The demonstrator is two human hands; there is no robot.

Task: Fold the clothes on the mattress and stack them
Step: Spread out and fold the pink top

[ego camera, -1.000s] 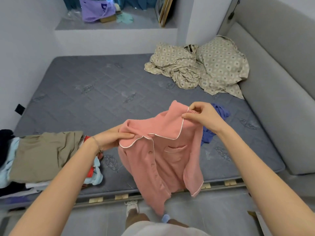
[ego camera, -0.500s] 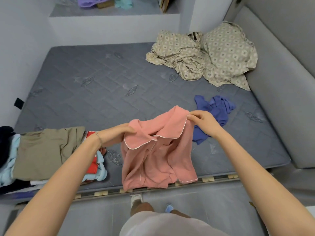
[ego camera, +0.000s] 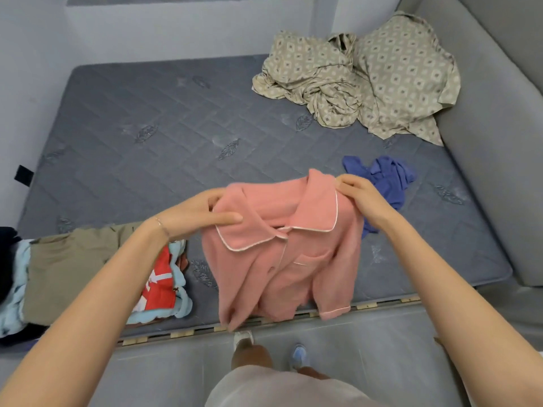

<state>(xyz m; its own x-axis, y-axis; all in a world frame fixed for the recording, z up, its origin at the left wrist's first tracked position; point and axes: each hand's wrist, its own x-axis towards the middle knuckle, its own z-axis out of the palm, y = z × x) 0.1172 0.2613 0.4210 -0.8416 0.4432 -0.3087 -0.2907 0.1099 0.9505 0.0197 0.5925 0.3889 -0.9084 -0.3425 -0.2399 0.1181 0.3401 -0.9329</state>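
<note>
Bare grey mattress point(ego camera: 182, 136), folded stack point(ego camera: 67, 268) at the near-left corner. Both hands, left hand point(ego camera: 199, 214) and right hand point(ego camera: 363, 196), pinch the pink shirt point(ego camera: 282, 254) by its shoulders (probably so it hangs straight for laying flat).

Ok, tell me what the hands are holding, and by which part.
Both hold the pink pajama shirt by its top: the left hand has its grip on one shoulder beside the collar, the right hand on the other shoulder.
</note>
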